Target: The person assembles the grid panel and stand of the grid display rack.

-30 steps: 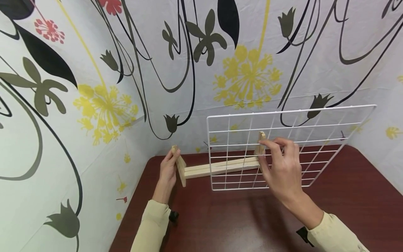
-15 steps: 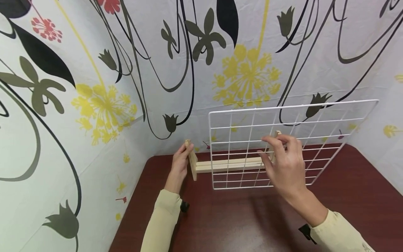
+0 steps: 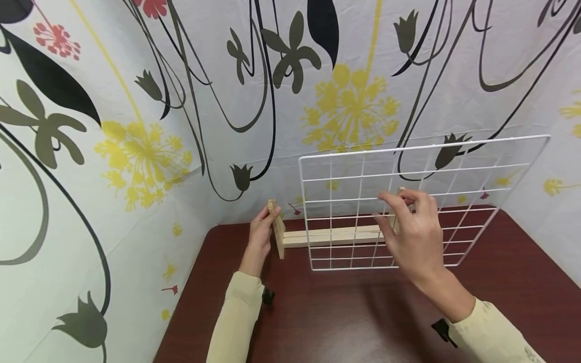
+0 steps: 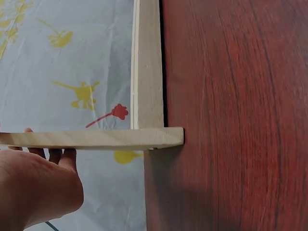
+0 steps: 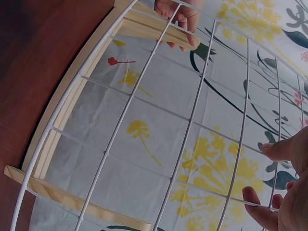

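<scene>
A pale wooden stand (image 3: 297, 239) has a long bar with an upright board at each end. My left hand (image 3: 260, 232) grips its left end board (image 3: 279, 230) near the top, the fingers showing along that board (image 4: 96, 138) in the left wrist view. In front of the stand, my right hand (image 3: 418, 237) holds a white wire grid panel (image 3: 361, 176) upright. Thumb and fingers are curled about the grid wires (image 5: 191, 119) in the right wrist view. The right end board (image 5: 86, 204) stands behind the grid, partly hidden by wires and hand in the head view.
Beneath the stand and grid spreads a dark red-brown wood-grain table (image 3: 327, 312). Patterned fabric (image 3: 218, 166) with flowers and stems rises behind it and along the sides, close to the table's back edge.
My left hand has shifted the stand right and slightly back, so its bar now lies more level in the head view. The grid's top edge has risen a little, held by my right hand.
</scene>
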### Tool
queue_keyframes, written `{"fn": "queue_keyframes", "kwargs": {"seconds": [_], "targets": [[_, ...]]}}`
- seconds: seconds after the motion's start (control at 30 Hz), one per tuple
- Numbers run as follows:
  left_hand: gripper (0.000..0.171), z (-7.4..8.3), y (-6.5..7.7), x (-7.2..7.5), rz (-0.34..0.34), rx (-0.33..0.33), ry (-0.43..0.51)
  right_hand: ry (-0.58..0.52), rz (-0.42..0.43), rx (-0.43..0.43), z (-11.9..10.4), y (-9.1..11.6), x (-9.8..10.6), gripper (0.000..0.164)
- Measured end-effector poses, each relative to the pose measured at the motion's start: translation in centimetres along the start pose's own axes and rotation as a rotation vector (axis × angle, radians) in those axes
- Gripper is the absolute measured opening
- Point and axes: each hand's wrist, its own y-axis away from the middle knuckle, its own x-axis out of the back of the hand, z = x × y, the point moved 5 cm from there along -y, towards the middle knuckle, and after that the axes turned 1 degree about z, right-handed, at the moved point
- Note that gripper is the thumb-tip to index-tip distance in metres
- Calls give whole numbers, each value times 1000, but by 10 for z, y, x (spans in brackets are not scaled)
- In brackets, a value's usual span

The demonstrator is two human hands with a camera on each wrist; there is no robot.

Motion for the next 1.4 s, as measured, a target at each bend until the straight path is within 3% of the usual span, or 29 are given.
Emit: {"fn": "queue_keyframes", "kwargs": {"seconds": [0.33,0.6,0.87,1.07,1.4], "targets": [[65,3,-7,9,-9,-20,-142,1,-28,26,-4,-38,-5,52],[52,1,-17,13,-1,-127,-255,-12,-26,11,-3,-60,-4,55],[53,0,-11,13,37,-199,-269,-55,-28,27,-9,-87,-7,57],[55,-9,-2,20,66,-183,-260,-51,-40,101,-19,-97,-15,56],[50,-1,-13,16,54,-191,-272,-49,4,161,-29,-135,-24,53]]}}
